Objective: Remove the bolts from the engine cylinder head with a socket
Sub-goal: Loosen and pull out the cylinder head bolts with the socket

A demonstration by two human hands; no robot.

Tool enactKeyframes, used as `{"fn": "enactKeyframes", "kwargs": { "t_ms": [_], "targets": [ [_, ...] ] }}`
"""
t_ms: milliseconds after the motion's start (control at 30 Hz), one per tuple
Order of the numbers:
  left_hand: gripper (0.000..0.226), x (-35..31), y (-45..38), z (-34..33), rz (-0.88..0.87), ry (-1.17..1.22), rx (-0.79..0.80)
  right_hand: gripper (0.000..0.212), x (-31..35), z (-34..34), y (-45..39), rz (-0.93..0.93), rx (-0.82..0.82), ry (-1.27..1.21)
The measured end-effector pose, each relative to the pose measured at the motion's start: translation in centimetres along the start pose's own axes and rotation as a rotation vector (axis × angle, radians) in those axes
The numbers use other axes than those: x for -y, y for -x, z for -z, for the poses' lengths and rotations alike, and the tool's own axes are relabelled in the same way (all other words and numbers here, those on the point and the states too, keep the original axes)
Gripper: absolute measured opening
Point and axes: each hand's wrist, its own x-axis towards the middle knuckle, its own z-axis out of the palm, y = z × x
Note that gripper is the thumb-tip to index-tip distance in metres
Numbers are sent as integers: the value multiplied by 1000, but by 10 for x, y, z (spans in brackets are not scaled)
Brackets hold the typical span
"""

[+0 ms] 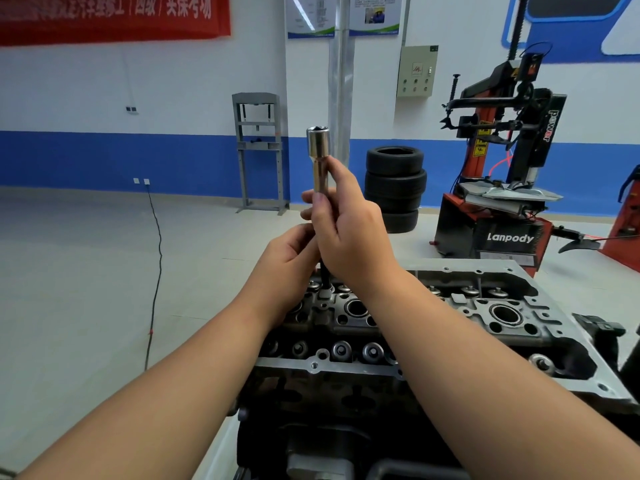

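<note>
Two hands: both hold one tool above the cylinder head (519, 327), clear of the casting.
Right hand (349, 226): fingers and thumb curl round the chrome deep socket (318, 157), gripping its narrow lower shank.
Left hand (287, 261): fingers close around the dark stem (325, 271) just under the right hand; whether that stem is a bolt or an extension, I cannot tell.
Socket axis: long axis stands nearly upright, with the wider open mouth pointing up and away from the engine.
Stem: hangs straight down below the hands, its lower end just above or at a seat (325, 292) in the head's far row.
Step in hand: probably drawing a loosened bolt free or separating it from the socket.
Doing it well: keep socket and stem in one straight line, lift vertically so nothing scrapes the bore, and keep the lower grip firm so the piece cannot drop back.
Background: stacked tyres (394, 185) and a tyre changer (502, 168) stand well beyond the bench.
</note>
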Motion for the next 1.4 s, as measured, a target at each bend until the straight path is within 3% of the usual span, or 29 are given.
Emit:
{"fn": "enactKeyframes", "kwargs": {
  "t_ms": [367, 500, 667, 867, 1033, 1133, 1200, 1400],
  "targets": [
    [18, -6, 4, -2, -18, -164, -81, 44, -9, -1, -3, -151, -136, -90],
    [17, -14, -1, -1, 10, -183, -104, 23, -17, 0, -5, -230, -178, -154],
    [11, -33, -11, 5, -44, -252, -120, 35, -23, 1, -10, -397, -225, -122],
    [16, -70, -25, 18, -56, -37, -197, 39, -23, -5, -9, -592, 129, 46],
    [15, -70, -22, 34, -18, -68, -235, 24, -25, 0, -17, -699, 404, 238],
    [15, -63, -17, 45, 6, -64, -263, 20, -19, -1, -20, -625, 715, 498],
    [16, -60, -13, 49, 26, -58, -293, 21, -11, -5, -20, -524, 834, 673],
    [20, -52, 5, 61, 72, -192, -408, 22, 1, -16, -19, -465, 944, 857]
  ]
}}
